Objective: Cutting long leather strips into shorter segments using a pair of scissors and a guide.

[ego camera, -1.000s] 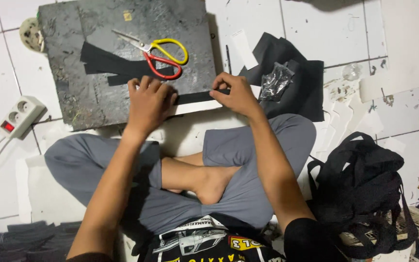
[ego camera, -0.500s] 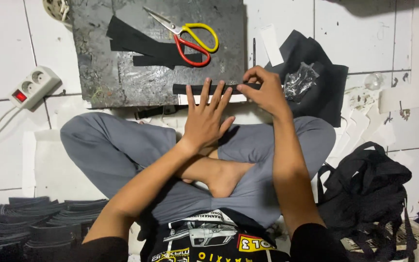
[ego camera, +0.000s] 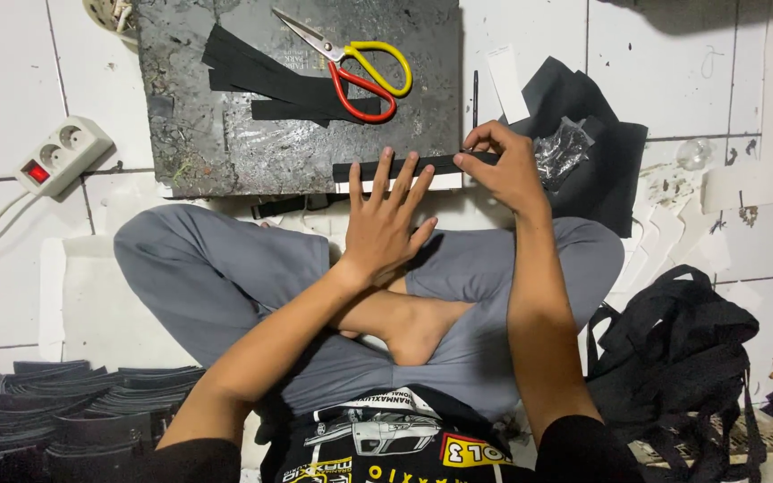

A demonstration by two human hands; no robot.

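Black strip [ego camera: 440,164] lies flat along the near edge of the dark work slab [ego camera: 225,143], about 12 o'clock from the crossed legs, on top of a white strip [ego camera: 445,182]. Left hand [ego camera: 385,224] has fingers spread, fingertips [ego camera: 385,165] pressing down on the strip's left half. Right hand [ego camera: 503,165] pinches the strip's right end between thumb and forefinger.

Near, at 7 o'clock: stacks of cut black pieces [ego camera: 64,411]. At 4 o'clock: black bag [ego camera: 673,358]. At 10 o'clock: white power strip [ego camera: 60,154] on the tile floor [ego camera: 2,72]. Farther, at 12 o'clock on the slab: loose black strips [ego camera: 261,76] and red-and-yellow scissors [ego camera: 360,67], touching them. At 1 o'clock: black fabric pile [ego camera: 601,152] with a clear bag of small parts [ego camera: 561,148].

Doing it well, as I judge: keep the left fingers flat and even so the strip stays aligned on the white piece, keep the right pinch taut, edges parallel.

Versus half a second ago: the left hand sat lower with fingers fanned wider and barely on the strip; now it has slid up onto it. Right-hand pinch unchanged. Scissors and loose strips not moved.
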